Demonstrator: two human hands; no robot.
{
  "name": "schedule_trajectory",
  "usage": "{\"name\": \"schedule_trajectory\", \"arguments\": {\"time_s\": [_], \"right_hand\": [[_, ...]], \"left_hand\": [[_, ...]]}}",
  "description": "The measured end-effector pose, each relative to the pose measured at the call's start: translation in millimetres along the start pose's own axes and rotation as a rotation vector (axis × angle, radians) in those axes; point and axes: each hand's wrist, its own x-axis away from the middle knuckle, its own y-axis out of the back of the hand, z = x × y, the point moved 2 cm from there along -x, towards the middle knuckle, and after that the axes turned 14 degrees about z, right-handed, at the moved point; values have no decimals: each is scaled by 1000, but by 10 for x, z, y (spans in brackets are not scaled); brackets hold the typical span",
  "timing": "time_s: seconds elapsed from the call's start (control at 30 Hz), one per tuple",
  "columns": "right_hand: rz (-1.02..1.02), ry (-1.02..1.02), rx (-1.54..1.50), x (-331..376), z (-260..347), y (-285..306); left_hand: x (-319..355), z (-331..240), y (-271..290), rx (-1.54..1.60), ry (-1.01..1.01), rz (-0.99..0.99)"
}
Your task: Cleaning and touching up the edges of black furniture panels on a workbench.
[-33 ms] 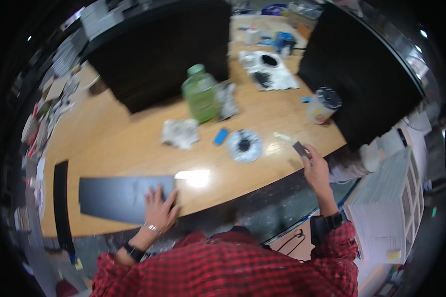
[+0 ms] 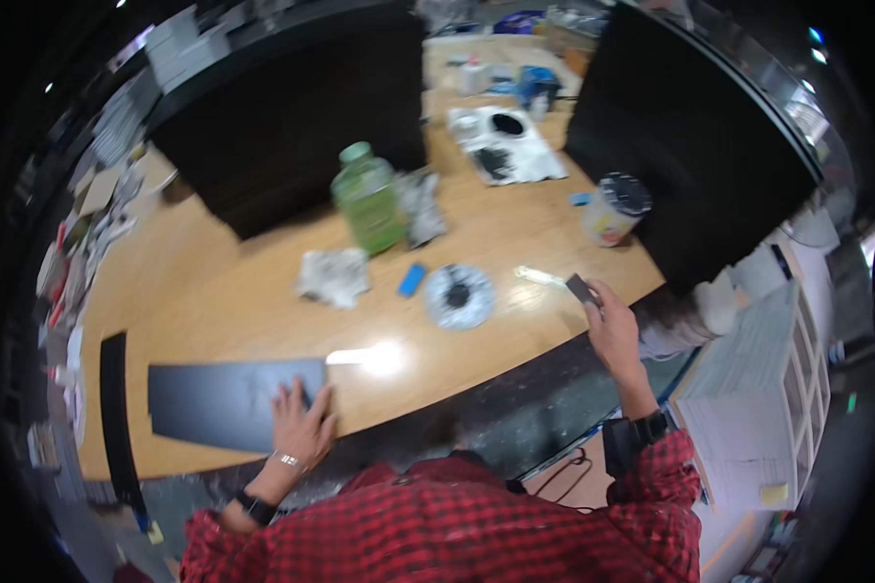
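My left hand (image 2: pixel 301 428) lies with fingers spread on the right end of a dark grey, flat panel (image 2: pixel 209 400) at the table's near left. In my right hand (image 2: pixel 612 330), over the near right edge, is a small dark grey block (image 2: pixel 580 289) pinched between thumb and fingers. A pale, narrow stick (image 2: pixel 540 277) lies just left of that block. Further left is a round, foil-like dish (image 2: pixel 459 298) with a black smear in its middle. Beside the dish sits a small blue block (image 2: pixel 411 280). A crumpled whitish cloth (image 2: pixel 333 277) lies left of it.
A green-tinted jug (image 2: pixel 369 204) stands beside a grey rag (image 2: pixel 421 209). Large black panels rise at back left (image 2: pixel 292 117) and right (image 2: pixel 690 146). A tub with a dark lid (image 2: pixel 614 212) stands near the right panel. A black strip (image 2: pixel 117 408) overhangs the left edge.
The whole view has shifted slightly, so the table's things sit a little further left and lower. My right hand, still holding the dark block, is slightly further from the dish. My left hand stays on the panel.
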Motion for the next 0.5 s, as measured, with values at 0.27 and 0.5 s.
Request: {"name": "schedule_trajectory", "arguments": {"time_s": [0.27, 0.5], "right_hand": [[-137, -78, 205, -905, -742, 941], [135, 91, -41, -1278, -364, 603]], "left_hand": [[13, -180, 19, -41, 10, -142], [5, -289, 32, 3, 117, -173]]}}
